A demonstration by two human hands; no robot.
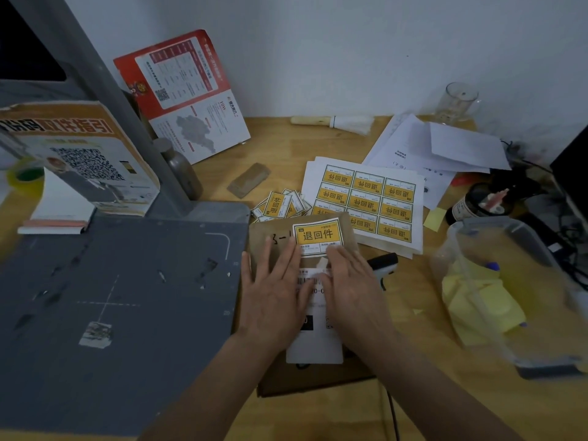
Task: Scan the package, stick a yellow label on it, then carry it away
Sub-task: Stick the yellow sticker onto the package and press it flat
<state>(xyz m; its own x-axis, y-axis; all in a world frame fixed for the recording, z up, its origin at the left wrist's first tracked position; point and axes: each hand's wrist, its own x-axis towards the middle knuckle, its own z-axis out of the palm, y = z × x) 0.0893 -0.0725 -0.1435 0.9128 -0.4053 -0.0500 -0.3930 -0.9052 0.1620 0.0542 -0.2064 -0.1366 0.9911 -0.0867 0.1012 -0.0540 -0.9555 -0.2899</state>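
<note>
1. One view only: a wide-angle camera worn on the person's head, looking forward and steeply down.
2. It sits close above the wooden worktop (413, 281), both forearms entering from the bottom edge.
3. It faces the pale wall (350, 43) behind the worktop.
4. Straight lines bow near the frame edges.

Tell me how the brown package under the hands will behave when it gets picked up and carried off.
The brown package looks flat and thin, so probably light. Its paper-like skin may flex rather than stay stiff. The yellow label has a curled top edge, so it may peel unless the left hand and right hand press it flat.
</note>
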